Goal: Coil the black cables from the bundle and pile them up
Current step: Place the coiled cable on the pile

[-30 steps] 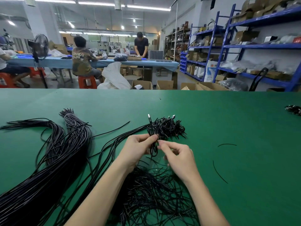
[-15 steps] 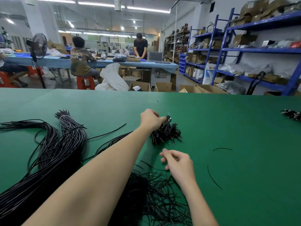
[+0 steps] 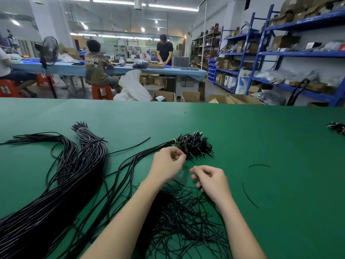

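I see both hands mid-table over green mat [image 3: 280, 146]. Left hand [image 3: 167, 166] fingers curled, tips just beside near edge of coiled-cable pile [image 3: 195, 144]; cannot tell whether it pinches anything. Right hand [image 3: 211, 179] fingers curled, nothing visible in grip. Long cable bundle [image 3: 56, 193] lies left. Loose short ties [image 3: 179, 219] heaped near, between forearms.

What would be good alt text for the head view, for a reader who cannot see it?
Two bare hands, left hand and right hand, hover with curled fingers above a green table, just before a pile of coiled black cables. A long cable bundle lies to the left.
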